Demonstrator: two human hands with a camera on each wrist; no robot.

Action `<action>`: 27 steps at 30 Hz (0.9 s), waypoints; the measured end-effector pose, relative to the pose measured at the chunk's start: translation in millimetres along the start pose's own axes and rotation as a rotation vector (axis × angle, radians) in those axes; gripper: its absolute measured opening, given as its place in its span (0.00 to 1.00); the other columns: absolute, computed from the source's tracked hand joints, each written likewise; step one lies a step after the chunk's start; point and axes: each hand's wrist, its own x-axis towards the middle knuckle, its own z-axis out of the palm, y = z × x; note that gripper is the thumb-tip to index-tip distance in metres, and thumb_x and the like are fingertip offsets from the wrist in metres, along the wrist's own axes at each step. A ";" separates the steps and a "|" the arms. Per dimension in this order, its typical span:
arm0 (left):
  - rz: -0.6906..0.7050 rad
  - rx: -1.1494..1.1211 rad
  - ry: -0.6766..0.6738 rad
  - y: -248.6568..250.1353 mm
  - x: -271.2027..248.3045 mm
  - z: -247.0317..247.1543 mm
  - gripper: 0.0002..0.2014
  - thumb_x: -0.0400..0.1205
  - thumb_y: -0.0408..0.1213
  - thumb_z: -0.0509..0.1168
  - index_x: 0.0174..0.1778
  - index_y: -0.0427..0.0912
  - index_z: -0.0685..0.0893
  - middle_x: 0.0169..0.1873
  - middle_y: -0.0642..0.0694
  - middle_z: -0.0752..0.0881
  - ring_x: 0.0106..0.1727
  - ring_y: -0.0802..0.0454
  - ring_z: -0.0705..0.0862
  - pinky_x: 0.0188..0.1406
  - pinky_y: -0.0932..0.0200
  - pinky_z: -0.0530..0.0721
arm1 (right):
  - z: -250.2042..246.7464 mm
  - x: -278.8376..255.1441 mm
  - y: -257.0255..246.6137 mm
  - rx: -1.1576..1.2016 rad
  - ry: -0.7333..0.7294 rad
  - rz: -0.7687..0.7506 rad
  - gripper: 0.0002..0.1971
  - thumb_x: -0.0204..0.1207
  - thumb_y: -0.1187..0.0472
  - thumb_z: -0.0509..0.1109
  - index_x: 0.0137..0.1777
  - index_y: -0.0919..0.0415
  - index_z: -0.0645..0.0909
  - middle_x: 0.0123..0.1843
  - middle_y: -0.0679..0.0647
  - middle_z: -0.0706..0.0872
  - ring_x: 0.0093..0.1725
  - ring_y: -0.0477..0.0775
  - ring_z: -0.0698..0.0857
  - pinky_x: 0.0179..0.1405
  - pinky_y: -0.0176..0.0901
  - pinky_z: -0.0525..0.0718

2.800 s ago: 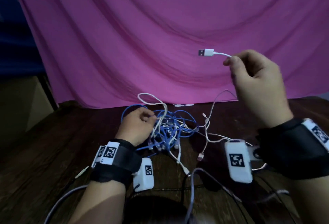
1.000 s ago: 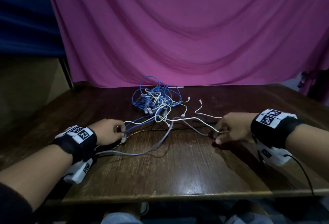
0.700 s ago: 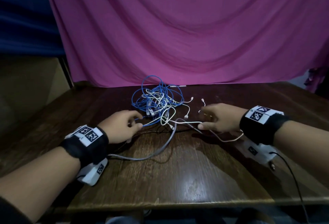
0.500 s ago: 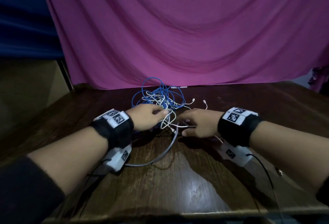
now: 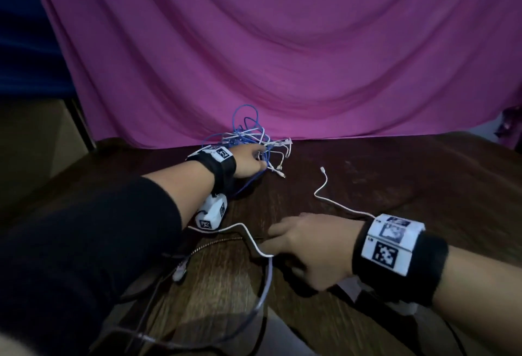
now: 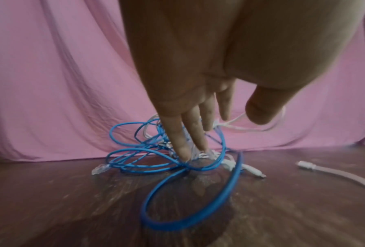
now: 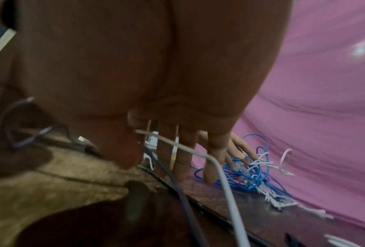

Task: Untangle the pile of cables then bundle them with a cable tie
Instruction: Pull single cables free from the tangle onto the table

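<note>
Here, from the head view, my left hand (image 5: pixel 248 161) reaches to the far edge of the dark wooden table (image 5: pixel 381 174), its straight fingers pressed into the tangled pile of blue and white cables (image 5: pixel 248 138) beside the hanging magenta cloth (image 5: pixel 282 44). My right hand (image 5: pixel 308 251) lies nearer the front edge with relaxed fingers pointing left, a thin white cable (image 5: pixel 327 197) passing under it; that cable's long axis runs from my right wrist toward the far edge, its plug end pointing away from me. A pale grey cable (image 5: pixel 262 296) curves toward the front edge.

From the left wrist, my fingers (image 6: pixel 181 140) extend straight down onto the blue loops (image 6: pixel 177 167), clasping nothing; a white plug (image 6: pixel 304 164) lies to the right, pointing left.

From the right wrist, my fingers (image 7: pixel 183 160) hang loosely extended, and a white cable (image 7: pixel 219 175) crosses in front of them. Whether they pinch it, I cannot tell.
</note>
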 end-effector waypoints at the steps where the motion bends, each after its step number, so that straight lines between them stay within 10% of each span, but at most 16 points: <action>1: 0.004 -0.001 -0.012 -3.4 0.0 -0.3 0.16 0.84 0.53 0.68 0.66 0.56 0.84 0.60 0.47 0.89 0.58 0.48 0.86 0.55 0.62 0.78 | -4.7 -2.4 3.1 0.129 0.015 0.006 0.30 0.75 0.56 0.65 0.79 0.48 0.74 0.69 0.49 0.80 0.70 0.54 0.78 0.69 0.49 0.79; 5: 0.004 0.167 -0.159 -26.2 -21.6 11.2 0.21 0.77 0.63 0.72 0.58 0.54 0.84 0.47 0.56 0.84 0.51 0.52 0.84 0.50 0.61 0.77 | -21.3 5.0 33.8 0.323 0.076 0.106 0.26 0.69 0.55 0.60 0.67 0.51 0.85 0.63 0.48 0.87 0.64 0.52 0.84 0.69 0.46 0.80; 10: 0.147 0.167 -0.194 -41.6 -51.8 17.0 0.05 0.82 0.43 0.72 0.50 0.58 0.88 0.46 0.57 0.86 0.53 0.52 0.86 0.56 0.58 0.82 | -25.7 26.5 91.3 0.227 0.162 0.410 0.13 0.78 0.59 0.66 0.58 0.49 0.88 0.54 0.46 0.91 0.52 0.50 0.88 0.58 0.41 0.84; 17: 0.335 -0.035 -0.159 -51.1 -71.5 -20.7 0.10 0.86 0.36 0.68 0.44 0.58 0.88 0.47 0.52 0.91 0.54 0.48 0.88 0.65 0.46 0.82 | -38.2 52.8 147.2 0.192 0.608 0.752 0.09 0.79 0.57 0.63 0.56 0.55 0.81 0.54 0.59 0.89 0.55 0.65 0.87 0.55 0.51 0.85; 22: 0.240 -0.257 -0.035 -85.9 -78.8 -45.9 0.19 0.83 0.21 0.65 0.34 0.50 0.87 0.48 0.49 0.94 0.57 0.49 0.90 0.68 0.47 0.82 | -45.7 77.9 154.7 0.164 0.383 0.721 0.06 0.78 0.62 0.65 0.47 0.51 0.82 0.54 0.59 0.90 0.56 0.64 0.88 0.49 0.43 0.80; 27: -0.115 -0.110 -0.118 -110.3 -73.1 -47.9 0.13 0.76 0.30 0.69 0.40 0.56 0.91 0.40 0.53 0.93 0.47 0.50 0.88 0.54 0.56 0.83 | -35.7 103.9 159.5 0.077 0.192 0.698 0.11 0.80 0.63 0.64 0.54 0.59 0.87 0.57 0.61 0.90 0.55 0.63 0.88 0.46 0.44 0.80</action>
